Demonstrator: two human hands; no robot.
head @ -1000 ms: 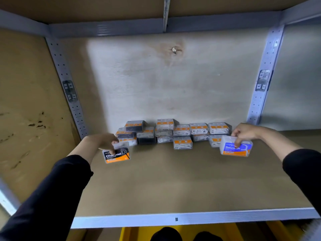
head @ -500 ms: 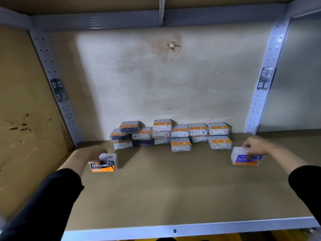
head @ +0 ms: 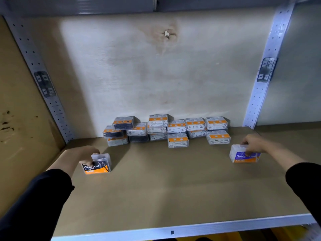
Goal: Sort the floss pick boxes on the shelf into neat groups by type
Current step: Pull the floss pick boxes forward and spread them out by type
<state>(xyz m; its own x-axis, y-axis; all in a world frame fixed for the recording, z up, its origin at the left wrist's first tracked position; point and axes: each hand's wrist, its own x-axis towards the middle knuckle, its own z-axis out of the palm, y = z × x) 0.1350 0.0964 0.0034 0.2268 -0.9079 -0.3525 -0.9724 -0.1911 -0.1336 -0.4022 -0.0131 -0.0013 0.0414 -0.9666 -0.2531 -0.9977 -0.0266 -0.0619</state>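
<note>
Both boxes had travelled outward and down from the pile since a second earlier: the charcoal box (head: 96, 164) went from beside the stack's left end toward 8 o'clock, and the smooth box (head: 244, 153) from the stack's right end toward 4 o'clock, each by then resting on the shelf board (head: 173, 188) well apart from the others.

As a judgement, sorting had barely started. One dark box and one white box marked the two group spots, while the mixed pile (head: 166, 130) sat against the back wall at about 12 o'clock, dark-filled boxes mostly on its left and white-filled ones across the middle and right, loosely stacked in two layers. All of these were left to be moved.

The left hand (head: 83, 154) lay curled over the top and left side of the charcoal box, fingers wrapped on it, gripping it upright with its label facing forward. The right hand (head: 255, 144) was closed over the top of the smooth box, fingertips pressing its front face. Neither hand had let go.
</note>
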